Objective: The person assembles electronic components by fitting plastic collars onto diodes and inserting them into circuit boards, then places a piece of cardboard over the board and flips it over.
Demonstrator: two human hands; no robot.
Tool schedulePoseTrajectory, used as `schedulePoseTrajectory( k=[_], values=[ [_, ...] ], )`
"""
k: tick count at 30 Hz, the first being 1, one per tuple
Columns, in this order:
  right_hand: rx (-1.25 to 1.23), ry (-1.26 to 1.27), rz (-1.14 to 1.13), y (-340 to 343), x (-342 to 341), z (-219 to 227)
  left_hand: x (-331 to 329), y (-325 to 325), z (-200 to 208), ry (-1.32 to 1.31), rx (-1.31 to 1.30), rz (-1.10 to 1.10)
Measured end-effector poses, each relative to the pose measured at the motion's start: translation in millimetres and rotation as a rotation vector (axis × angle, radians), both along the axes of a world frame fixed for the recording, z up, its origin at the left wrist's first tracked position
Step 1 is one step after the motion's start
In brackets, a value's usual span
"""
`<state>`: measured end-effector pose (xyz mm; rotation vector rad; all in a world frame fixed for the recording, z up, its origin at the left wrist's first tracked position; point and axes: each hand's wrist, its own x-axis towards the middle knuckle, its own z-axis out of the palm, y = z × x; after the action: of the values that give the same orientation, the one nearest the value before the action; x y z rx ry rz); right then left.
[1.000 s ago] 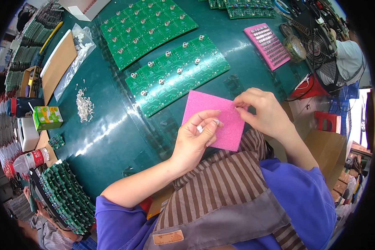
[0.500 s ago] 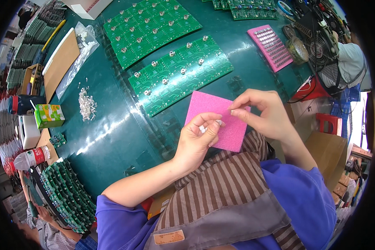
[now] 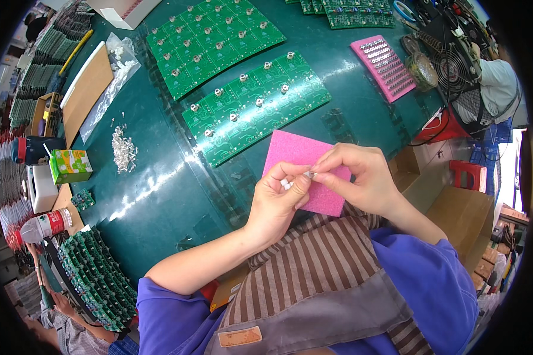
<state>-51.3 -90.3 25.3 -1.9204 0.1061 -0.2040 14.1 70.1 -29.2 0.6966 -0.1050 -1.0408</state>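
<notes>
My left hand (image 3: 272, 201) is closed around several small white plastic pieces (image 3: 286, 184), with another whitish piece (image 3: 309, 174) pinched between its thumb and forefinger. The fingertips of my right hand (image 3: 364, 180) meet the left ones at that piece in a pinch; whatever they hold is too small to make out. Beneath both hands lies a square pink foam pad (image 3: 296, 147), partly covered by them. Just beyond it is a green circuit board panel (image 3: 266, 121) with several round metal-topped parts standing on it.
A larger board panel (image 3: 219, 47) lies farther back. Toward the right sits a pink foam block (image 3: 384, 68) with rows of small metal parts. At left are a pile of tiny clear-white pieces (image 3: 124, 152), a drink carton (image 3: 71, 165) and stacked boards (image 3: 98, 278). Another person's arm (image 3: 62, 305) shows lower left.
My right hand has moved left and slightly down, from above the pad's right side to the left fingertips. The left hand has stayed almost in place.
</notes>
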Motion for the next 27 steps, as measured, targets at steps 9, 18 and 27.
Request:
schedulePoseTrajectory(
  k=[9,18,27],
  values=[
    [-0.015,-0.101,0.084,-11.5,10.8,-6.9,1.1,-0.9,10.8,0.042,0.081,-0.005],
    [-0.526,-0.204,-0.204,-84.6,84.2,-30.9,2.3,-4.5,10.3,0.028,0.149,-0.030],
    [-0.510,-0.133,-0.145,-87.0,101.1,-35.2,2.4,-4.2,10.8,0.018,0.159,-0.042]
  ],
)
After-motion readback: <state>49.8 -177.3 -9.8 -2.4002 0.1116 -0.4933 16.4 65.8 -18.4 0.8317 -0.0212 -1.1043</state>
